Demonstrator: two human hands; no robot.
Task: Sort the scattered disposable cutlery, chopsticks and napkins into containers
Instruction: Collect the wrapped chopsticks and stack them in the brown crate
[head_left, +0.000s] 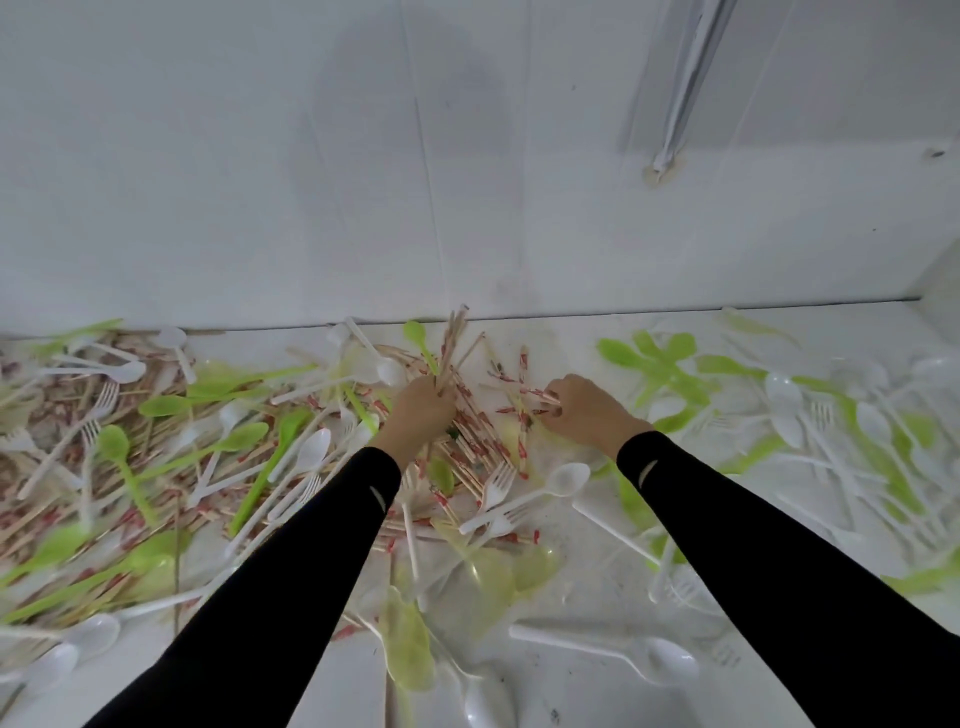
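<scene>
Though blurred, chopsticks (451, 353) in left hand (421, 410).

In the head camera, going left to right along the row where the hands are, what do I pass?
From the left: green spoon, white spoon, left hand gripping a chopstick bundle, right hand pinching wrapped chopsticks, cluster of green spoons, far-right white spoon.

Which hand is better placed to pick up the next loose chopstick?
The right hand: it pinches loose chopsticks in the pile, while the left hand is full, gripping a bundle.
</scene>
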